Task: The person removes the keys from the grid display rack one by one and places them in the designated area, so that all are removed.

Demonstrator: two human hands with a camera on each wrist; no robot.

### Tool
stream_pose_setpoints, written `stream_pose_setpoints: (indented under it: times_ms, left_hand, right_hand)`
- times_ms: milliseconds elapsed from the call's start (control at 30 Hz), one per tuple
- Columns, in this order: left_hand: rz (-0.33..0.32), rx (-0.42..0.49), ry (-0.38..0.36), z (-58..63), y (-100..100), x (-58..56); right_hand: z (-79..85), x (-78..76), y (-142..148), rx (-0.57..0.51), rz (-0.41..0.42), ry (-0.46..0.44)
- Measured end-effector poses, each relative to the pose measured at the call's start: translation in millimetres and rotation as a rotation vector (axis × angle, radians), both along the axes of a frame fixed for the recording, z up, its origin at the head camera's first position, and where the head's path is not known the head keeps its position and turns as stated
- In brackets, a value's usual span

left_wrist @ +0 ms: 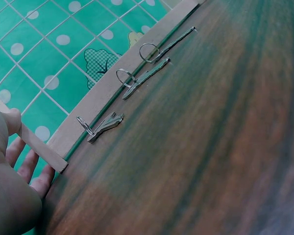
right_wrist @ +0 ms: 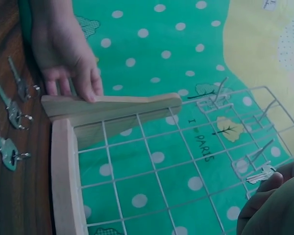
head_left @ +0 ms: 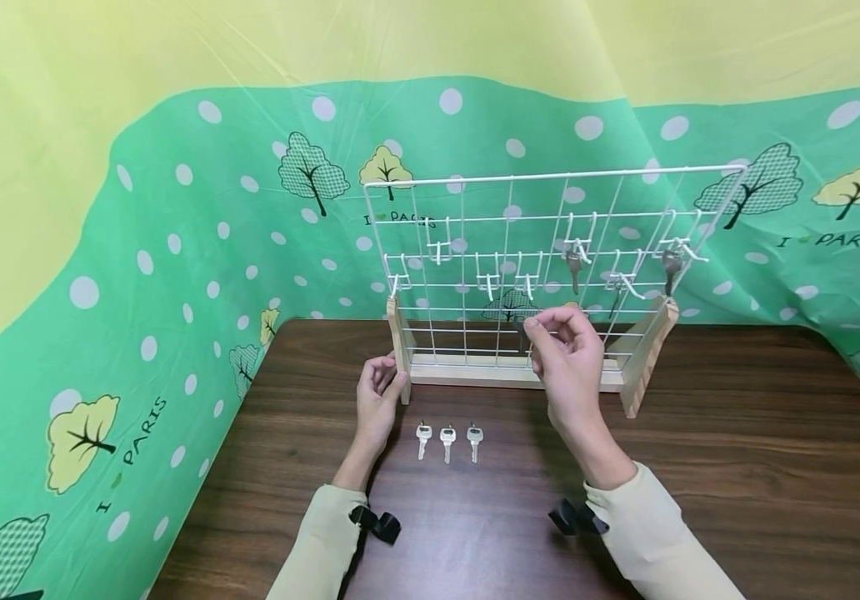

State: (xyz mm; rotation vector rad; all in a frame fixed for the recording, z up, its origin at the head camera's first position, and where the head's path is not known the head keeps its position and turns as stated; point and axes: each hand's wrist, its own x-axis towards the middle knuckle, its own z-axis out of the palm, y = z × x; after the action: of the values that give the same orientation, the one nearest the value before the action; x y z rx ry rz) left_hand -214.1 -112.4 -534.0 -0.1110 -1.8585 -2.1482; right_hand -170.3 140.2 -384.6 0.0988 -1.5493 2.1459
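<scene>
My right hand (head_left: pixel 571 358) pinches a key (right_wrist: pixel 260 175) between thumb and fingers, in front of the white wire grid (head_left: pixel 464 329) and below its middle hooks. My left hand (head_left: pixel 379 398) grips the left wooden side panel (right_wrist: pixel 112 100) of the rack, thumb on one side and fingers on the other. Three silver keys with small rings, a left key (head_left: pixel 422 440), a middle key (head_left: pixel 448 443) and a right key (head_left: pixel 475 442), lie in a row on the table. One key (head_left: pixel 574 268) hangs from an upper hook, another key (head_left: pixel 672 268) from the far right hook.
Several white hooks, such as a hook (head_left: pixel 439 250) at upper left, stick out from the grid. A wooden base bar (head_left: pixel 475 372) joins the two side panels. Behind the dark wood table (head_left: pixel 760 433) hangs a green and yellow patterned cloth (head_left: pixel 197 208).
</scene>
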Motion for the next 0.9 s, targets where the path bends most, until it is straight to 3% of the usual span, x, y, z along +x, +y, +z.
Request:
stream_pose_setpoints:
  times_ms: [900]
  left_hand:
    - [-0.002,-0.001,-0.006,1.7,0.3,0.7]
  right_hand:
    - [-29.5,15.8,13.1,0.079,0.005,-0.133]
